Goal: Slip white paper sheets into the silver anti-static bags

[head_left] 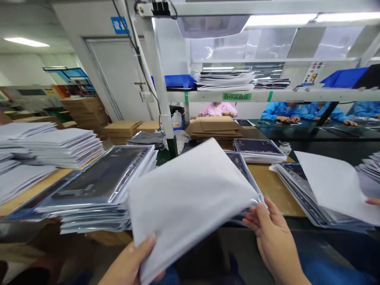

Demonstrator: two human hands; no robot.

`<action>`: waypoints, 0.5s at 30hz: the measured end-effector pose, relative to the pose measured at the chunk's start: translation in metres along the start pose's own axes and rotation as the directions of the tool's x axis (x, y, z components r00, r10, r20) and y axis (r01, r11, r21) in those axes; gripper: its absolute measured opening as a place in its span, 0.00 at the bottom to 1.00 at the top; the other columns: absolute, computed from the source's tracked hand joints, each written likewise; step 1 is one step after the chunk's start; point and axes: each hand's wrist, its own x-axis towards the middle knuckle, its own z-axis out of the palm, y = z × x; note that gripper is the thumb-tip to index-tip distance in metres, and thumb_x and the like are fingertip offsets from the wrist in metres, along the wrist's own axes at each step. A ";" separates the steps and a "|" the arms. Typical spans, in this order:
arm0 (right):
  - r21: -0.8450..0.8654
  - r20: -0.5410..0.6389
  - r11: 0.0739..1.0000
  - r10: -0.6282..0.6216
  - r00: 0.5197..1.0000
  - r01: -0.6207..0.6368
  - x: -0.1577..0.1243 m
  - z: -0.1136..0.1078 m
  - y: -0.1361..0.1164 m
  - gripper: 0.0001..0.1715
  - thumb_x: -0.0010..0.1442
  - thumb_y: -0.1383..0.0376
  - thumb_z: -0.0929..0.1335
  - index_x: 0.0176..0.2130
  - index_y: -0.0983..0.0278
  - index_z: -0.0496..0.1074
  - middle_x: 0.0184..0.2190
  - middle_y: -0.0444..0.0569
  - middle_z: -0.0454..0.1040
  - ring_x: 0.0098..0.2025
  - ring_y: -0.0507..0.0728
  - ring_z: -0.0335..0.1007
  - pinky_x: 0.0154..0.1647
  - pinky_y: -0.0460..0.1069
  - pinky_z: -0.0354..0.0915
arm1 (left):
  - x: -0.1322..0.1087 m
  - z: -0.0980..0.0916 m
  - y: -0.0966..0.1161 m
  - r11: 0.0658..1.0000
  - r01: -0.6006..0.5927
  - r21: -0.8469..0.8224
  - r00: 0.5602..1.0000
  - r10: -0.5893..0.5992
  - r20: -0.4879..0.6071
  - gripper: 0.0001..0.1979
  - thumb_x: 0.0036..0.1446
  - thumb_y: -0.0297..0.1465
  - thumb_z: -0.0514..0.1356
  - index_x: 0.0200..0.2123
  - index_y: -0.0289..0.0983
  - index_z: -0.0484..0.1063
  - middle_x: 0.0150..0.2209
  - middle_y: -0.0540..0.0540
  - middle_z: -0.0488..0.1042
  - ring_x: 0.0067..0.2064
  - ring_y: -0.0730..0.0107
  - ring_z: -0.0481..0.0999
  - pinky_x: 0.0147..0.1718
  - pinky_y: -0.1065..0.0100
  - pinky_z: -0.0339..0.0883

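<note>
My left hand point(133, 261) grips the near corner of a white sheet-like pouch point(187, 202), thumb on top. Under the white pouch lies a dark item in a clear plastic bag point(242, 168); its edge shows at the right. My right hand point(271, 233) holds the right edge of this bundle, fingers at the plastic bag's corner. The bundle is tilted up above the table's front edge. To the left lies a stack of dark bagged items point(101, 186).
White pouch stacks point(59, 146) sit at the far left, and another bagged stack under a white sheet point(323, 190) at the right, where another person's fingertip point(372, 201) shows. Cardboard boxes point(216, 126) stand behind. People in pink and blue point(285, 111) work beyond a metal post point(162, 91).
</note>
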 end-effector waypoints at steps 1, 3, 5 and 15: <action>-0.018 -0.018 0.999 -0.045 0.999 0.045 0.009 0.006 -0.004 0.40 0.46 0.48 0.70 0.54 0.61 0.60 0.32 0.44 0.74 0.34 0.57 0.70 0.35 0.50 0.69 | 0.005 0.012 0.005 0.996 -0.078 -0.031 0.996 0.077 -0.037 0.11 0.44 0.28 0.65 0.34 0.35 0.71 0.26 0.48 0.76 0.22 0.69 0.72 0.17 0.70 0.68; -0.171 -0.028 0.983 -0.068 0.997 0.063 0.026 0.009 -0.014 0.38 0.47 0.46 0.68 0.51 0.63 0.63 0.36 0.46 0.73 0.38 0.58 0.69 0.37 0.50 0.68 | 0.020 0.037 0.011 0.972 -0.201 -0.124 0.978 0.192 -0.083 0.11 0.48 0.25 0.62 0.37 0.36 0.70 0.33 0.47 0.77 0.29 0.68 0.75 0.23 0.68 0.72; -0.338 -0.006 0.941 -0.032 0.999 0.028 0.037 0.001 -0.020 0.35 0.49 0.45 0.66 0.50 0.62 0.65 0.42 0.47 0.72 0.41 0.59 0.68 0.41 0.51 0.65 | 0.041 0.060 0.009 0.934 -0.283 -0.217 0.958 0.263 -0.117 0.09 0.51 0.24 0.59 0.38 0.35 0.69 0.37 0.46 0.76 0.34 0.68 0.76 0.28 0.65 0.74; -0.664 0.005 0.740 -0.140 0.990 0.108 0.070 -0.017 -0.047 0.24 0.49 0.50 0.65 0.41 0.59 0.72 0.45 0.49 0.72 0.49 0.65 0.63 0.49 0.54 0.58 | 0.081 0.076 -0.037 0.988 0.021 -0.153 0.984 -0.048 -0.170 0.11 0.49 0.34 0.62 0.30 0.32 0.65 0.23 0.46 0.72 0.23 0.71 0.72 0.25 0.68 0.71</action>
